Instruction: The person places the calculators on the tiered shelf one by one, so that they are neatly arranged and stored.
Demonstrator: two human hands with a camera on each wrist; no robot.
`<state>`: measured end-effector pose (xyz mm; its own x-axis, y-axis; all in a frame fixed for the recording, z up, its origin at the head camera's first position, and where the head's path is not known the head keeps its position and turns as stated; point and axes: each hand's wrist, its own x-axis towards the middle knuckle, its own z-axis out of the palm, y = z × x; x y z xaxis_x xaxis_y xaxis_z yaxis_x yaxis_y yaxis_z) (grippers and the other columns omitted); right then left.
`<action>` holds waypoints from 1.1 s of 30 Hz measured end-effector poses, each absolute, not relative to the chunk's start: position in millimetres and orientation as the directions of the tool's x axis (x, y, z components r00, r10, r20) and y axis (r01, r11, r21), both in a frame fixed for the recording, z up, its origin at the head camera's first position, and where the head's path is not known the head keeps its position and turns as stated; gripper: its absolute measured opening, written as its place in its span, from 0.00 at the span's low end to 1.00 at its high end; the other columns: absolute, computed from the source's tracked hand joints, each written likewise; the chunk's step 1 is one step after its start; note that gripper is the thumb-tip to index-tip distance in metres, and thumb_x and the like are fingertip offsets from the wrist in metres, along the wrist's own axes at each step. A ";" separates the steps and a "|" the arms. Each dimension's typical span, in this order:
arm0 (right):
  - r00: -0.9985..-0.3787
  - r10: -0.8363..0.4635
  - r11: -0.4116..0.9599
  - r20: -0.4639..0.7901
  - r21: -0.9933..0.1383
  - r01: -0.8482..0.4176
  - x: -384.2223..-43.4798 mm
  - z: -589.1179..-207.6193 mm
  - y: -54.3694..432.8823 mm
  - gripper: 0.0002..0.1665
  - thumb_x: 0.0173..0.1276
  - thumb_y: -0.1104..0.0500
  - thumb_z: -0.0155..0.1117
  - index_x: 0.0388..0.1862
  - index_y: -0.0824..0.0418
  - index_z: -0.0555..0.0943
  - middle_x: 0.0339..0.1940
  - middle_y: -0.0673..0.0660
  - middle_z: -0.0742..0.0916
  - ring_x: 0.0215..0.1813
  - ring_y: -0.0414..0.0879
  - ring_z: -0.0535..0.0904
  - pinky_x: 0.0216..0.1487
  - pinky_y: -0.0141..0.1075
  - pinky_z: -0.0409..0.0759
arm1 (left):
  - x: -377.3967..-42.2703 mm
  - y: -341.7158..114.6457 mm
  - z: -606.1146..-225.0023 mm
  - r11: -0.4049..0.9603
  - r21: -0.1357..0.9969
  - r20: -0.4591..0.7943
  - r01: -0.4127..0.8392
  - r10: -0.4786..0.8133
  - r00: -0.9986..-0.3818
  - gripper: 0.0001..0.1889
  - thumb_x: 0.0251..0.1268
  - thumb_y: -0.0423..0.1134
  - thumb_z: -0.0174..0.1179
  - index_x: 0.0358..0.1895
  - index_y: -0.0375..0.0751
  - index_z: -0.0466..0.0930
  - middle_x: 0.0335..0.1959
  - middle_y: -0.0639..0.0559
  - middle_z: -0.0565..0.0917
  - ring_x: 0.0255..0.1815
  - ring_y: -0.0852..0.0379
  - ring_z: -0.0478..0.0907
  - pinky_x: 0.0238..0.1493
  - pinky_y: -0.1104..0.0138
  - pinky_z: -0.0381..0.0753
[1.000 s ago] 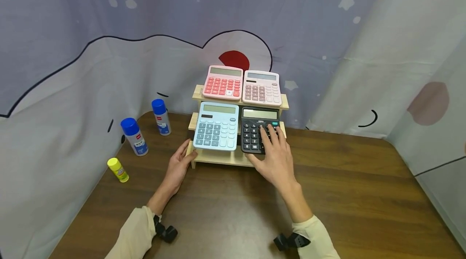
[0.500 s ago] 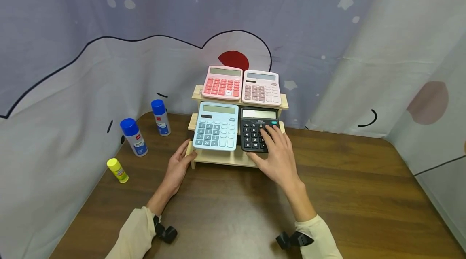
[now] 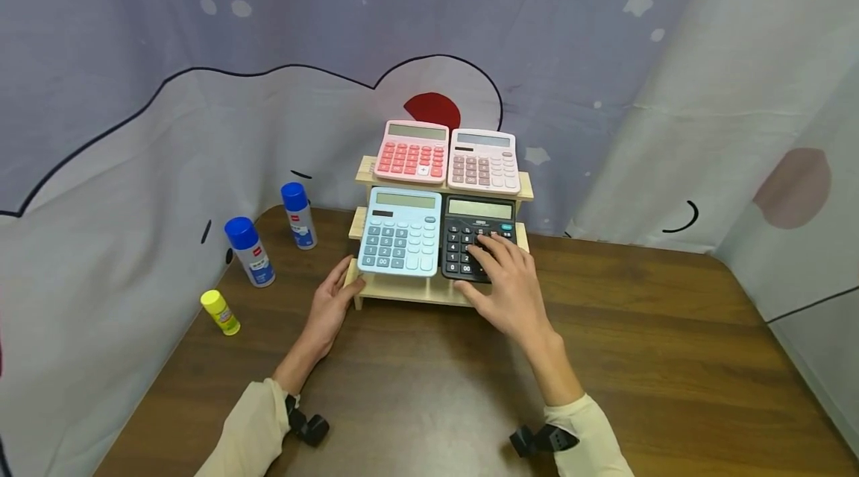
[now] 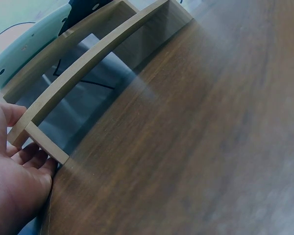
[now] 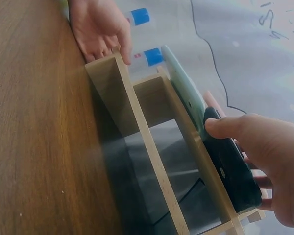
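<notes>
A stepped wooden shelf (image 3: pixel 406 291) stands on the table and bears several calculators. My left hand (image 3: pixel 329 311) grips the left end of its lowest board, thumb on top and fingers curled beneath in the left wrist view. My right hand (image 3: pixel 513 291) holds the black calculator (image 3: pixel 479 208) on the middle step. Its thumb presses the lower edge, as the right wrist view shows, while the fingers lie over the keys and hide the lower right ones. Close against the black calculator's left side leans a light blue calculator (image 3: pixel 400 231).
On the top step lean a pink calculator (image 3: pixel 411 152) and a pale pink calculator (image 3: pixel 483 162). Left of the shelf stand two blue-capped bottles (image 3: pixel 250 252) and a yellow glue stick (image 3: pixel 220 312). A patterned curtain (image 3: pixel 268 15) hangs behind the wooden table (image 3: pixel 658 358).
The black calculator has shifted slightly left, narrowing the gap to the light blue one. My right fingers have slid a little left and down over its keys. The left hand keeps its place.
</notes>
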<state>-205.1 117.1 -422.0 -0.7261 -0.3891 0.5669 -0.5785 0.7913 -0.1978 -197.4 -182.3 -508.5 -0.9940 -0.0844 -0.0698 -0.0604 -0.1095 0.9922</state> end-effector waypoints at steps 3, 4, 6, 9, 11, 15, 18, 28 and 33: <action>-0.725 -0.400 0.790 0.561 -0.191 -0.583 -205.7 -421.6 119.3 0.36 0.58 0.43 0.75 0.63 0.56 0.80 0.67 0.58 0.80 0.72 0.57 0.69 0.69 0.56 0.65 | -197.9 -181.6 -508.4 -0.109 0.992 -0.067 -0.058 -0.083 -0.994 0.37 0.75 0.41 0.56 0.81 0.45 0.49 0.81 0.49 0.53 0.80 0.55 0.52 0.78 0.58 0.58; -0.724 -0.408 0.788 0.556 -0.185 -0.587 -206.5 -421.1 119.9 0.36 0.58 0.43 0.75 0.63 0.55 0.80 0.67 0.58 0.80 0.72 0.57 0.69 0.69 0.55 0.65 | -198.0 -181.9 -508.4 -0.111 0.992 -0.067 -0.058 -0.086 -0.994 0.37 0.75 0.41 0.56 0.81 0.45 0.49 0.81 0.49 0.53 0.80 0.55 0.52 0.78 0.58 0.58; -0.725 -0.424 0.783 0.543 -0.183 -0.595 -207.9 -420.0 122.3 0.36 0.59 0.43 0.74 0.64 0.54 0.80 0.67 0.56 0.80 0.72 0.56 0.69 0.69 0.55 0.65 | -197.9 -182.2 -508.5 -0.116 0.992 -0.067 -0.057 -0.088 -0.994 0.37 0.75 0.40 0.56 0.81 0.45 0.49 0.81 0.49 0.53 0.80 0.55 0.52 0.78 0.58 0.57; -0.730 -0.442 0.773 0.521 -0.191 -0.605 -209.5 -417.8 128.0 0.35 0.59 0.43 0.74 0.65 0.52 0.80 0.68 0.55 0.79 0.73 0.55 0.68 0.69 0.54 0.65 | -197.7 -181.6 -508.9 -0.126 0.990 -0.069 -0.058 -0.087 -0.994 0.37 0.75 0.40 0.56 0.81 0.45 0.49 0.81 0.49 0.54 0.80 0.55 0.53 0.78 0.59 0.58; -0.734 -0.451 0.763 0.508 -0.207 -0.612 -209.8 -416.6 132.0 0.35 0.60 0.44 0.74 0.65 0.52 0.80 0.69 0.54 0.79 0.74 0.54 0.68 0.70 0.54 0.65 | -197.5 -180.9 -508.9 -0.130 0.990 -0.069 -0.057 -0.087 -0.994 0.37 0.74 0.40 0.56 0.81 0.45 0.50 0.81 0.49 0.54 0.80 0.55 0.53 0.78 0.59 0.58; -0.738 -0.464 0.747 0.489 -0.232 -0.623 -209.5 -415.6 136.4 0.35 0.61 0.44 0.74 0.66 0.52 0.79 0.70 0.54 0.78 0.74 0.54 0.67 0.71 0.54 0.63 | -196.9 -180.4 -508.1 -0.126 0.991 -0.067 -0.055 -0.093 -0.993 0.37 0.74 0.40 0.56 0.81 0.44 0.50 0.81 0.47 0.54 0.80 0.54 0.53 0.78 0.58 0.58; -0.736 -0.465 0.740 0.492 -0.241 -0.629 -209.4 -415.8 136.4 0.35 0.60 0.45 0.74 0.66 0.52 0.79 0.70 0.54 0.78 0.74 0.54 0.67 0.71 0.55 0.63 | -196.4 -181.2 -507.3 -0.121 0.991 -0.070 -0.059 -0.093 -0.993 0.37 0.75 0.40 0.56 0.81 0.44 0.49 0.81 0.48 0.54 0.80 0.53 0.53 0.78 0.58 0.58; -0.729 -0.452 0.746 0.514 -0.230 -0.625 -209.4 -417.9 133.3 0.35 0.59 0.45 0.76 0.65 0.51 0.80 0.69 0.53 0.79 0.74 0.54 0.68 0.66 0.53 0.67 | -197.4 -181.9 -508.3 -0.116 0.991 -0.080 -0.068 -0.096 -0.992 0.37 0.74 0.40 0.57 0.81 0.45 0.50 0.81 0.48 0.55 0.80 0.54 0.53 0.78 0.58 0.59; -0.734 -0.460 0.748 0.500 -0.226 -0.623 -208.9 -417.0 135.9 0.35 0.60 0.43 0.74 0.66 0.51 0.80 0.70 0.52 0.78 0.74 0.53 0.68 0.67 0.53 0.66 | -197.1 -180.4 -507.6 -0.121 0.990 -0.080 -0.068 -0.098 -0.992 0.37 0.74 0.39 0.57 0.80 0.45 0.51 0.81 0.48 0.55 0.80 0.54 0.54 0.77 0.58 0.59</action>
